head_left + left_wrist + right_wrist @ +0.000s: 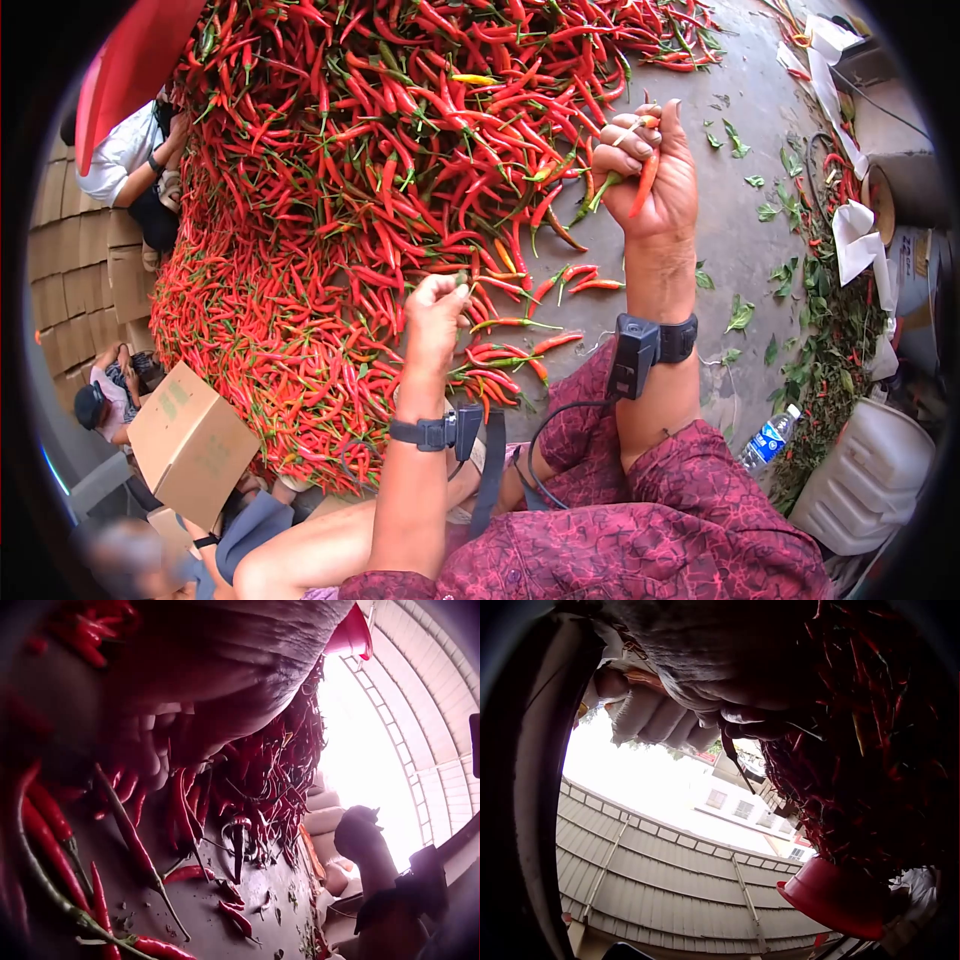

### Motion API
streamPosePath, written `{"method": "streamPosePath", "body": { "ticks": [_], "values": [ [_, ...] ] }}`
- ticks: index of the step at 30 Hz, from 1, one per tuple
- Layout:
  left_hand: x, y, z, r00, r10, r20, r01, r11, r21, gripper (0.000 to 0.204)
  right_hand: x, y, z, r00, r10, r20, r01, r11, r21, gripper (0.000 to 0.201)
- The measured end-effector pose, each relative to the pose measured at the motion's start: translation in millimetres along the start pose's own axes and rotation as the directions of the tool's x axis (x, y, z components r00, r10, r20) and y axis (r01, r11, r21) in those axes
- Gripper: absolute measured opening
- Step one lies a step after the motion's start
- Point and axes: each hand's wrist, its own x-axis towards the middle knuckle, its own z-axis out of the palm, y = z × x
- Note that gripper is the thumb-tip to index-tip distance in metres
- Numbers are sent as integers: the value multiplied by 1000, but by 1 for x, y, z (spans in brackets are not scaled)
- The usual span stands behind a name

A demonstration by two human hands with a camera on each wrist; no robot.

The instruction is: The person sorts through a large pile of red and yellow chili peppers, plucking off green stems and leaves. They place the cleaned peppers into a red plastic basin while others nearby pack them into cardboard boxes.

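Observation:
In the head view a large heap of red chili peppers (400,170) covers the ground before the person. The right hand (655,170), raised at the heap's right edge, has its fingers curled round a few peppers; a red pepper (647,185) lies across the palm. The left hand (436,310) is over the heap's lower edge, thumb and fingertips together at a small greenish thing (461,279), too small to name. Loose peppers (495,355) lie just right of it. In the left wrist view the left hand (217,667) hangs over scattered peppers, fingertips partly in shadow.
A cardboard box (190,440) and other people are at the left. A red basin (836,900) stands beyond the heap. At the right are a water bottle (771,438), a grey-white plastic container (868,475), and a strip of leaves and stems (825,330).

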Motion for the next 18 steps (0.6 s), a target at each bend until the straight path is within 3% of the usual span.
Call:
{"method": "streamPosePath", "body": {
  "ticks": [1,4,8,10,12,14,18],
  "values": [
    [-5,8,0,1000,-24,-5,23,993,-117,6,1,1,-1,1000,7,1,-7,1000,5,26],
    [-6,18,-5,984,4,177,84,870,-485,5,7,7,-5,1000,28,-2,-28,1000,4,25],
    [-3,16,-10,954,67,292,124,799,-588,7,8,9,-8,1000,19,-22,-20,999,-25,23],
    [-5,27,-8,962,29,271,149,777,-611,7,8,7,-10,1000,17,-8,-17,1000,-12,25],
    [-2,28,-14,942,70,328,189,698,-691,7,7,9,-10,1000,0,-14,-3,983,-184,27],
    [1,30,-19,929,183,323,135,645,-752,8,7,13,-8,999,46,-24,-51,948,-313,29],
    [0,54,-23,944,248,218,2,656,-755,10,4,33,-7,978,201,-63,-209,889,-408,29]
  ]
}}
